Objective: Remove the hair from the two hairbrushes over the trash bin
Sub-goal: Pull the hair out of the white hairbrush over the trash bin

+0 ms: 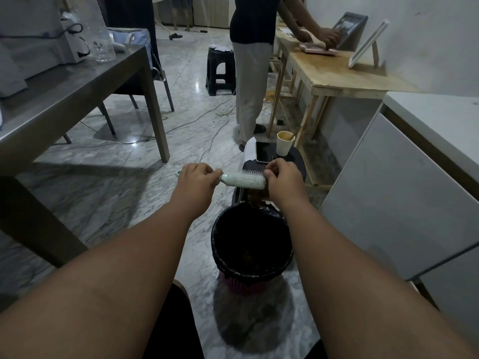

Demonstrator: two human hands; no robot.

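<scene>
While the left hand point(198, 181) is closed around the handle of a pale green hairbrush point(243, 180), the right hand point(282, 181) is pinched at the far end of the brush head, with a brownish clump of hair point(256, 200) hanging below its fingers. The brush lies roughly level, bristles pointing away from the camera, above and just beyond the far rim of the trash bin point(220, 244), which stands on the marble floor between the forearms and is lined with a black bag.

One risk, as I judge it, is placement: the brush sits over the back edge of the bin and not its middle, so a loosened clump could drop outside, onto the floor or against the black stool point(298, 161) right behind. That stool carries a phone point(264, 151) and a paper cup point(285, 142) with a stirrer; a sharp tug that lets the hand fly backward might knock the cup over. Hair wound tightly round the bristles may also tear and leave strands behind.

Only one brush is visible; I cannot see where the second is.

No brand, label or readable writing shows on the brush, bin, cup or phone.
</scene>
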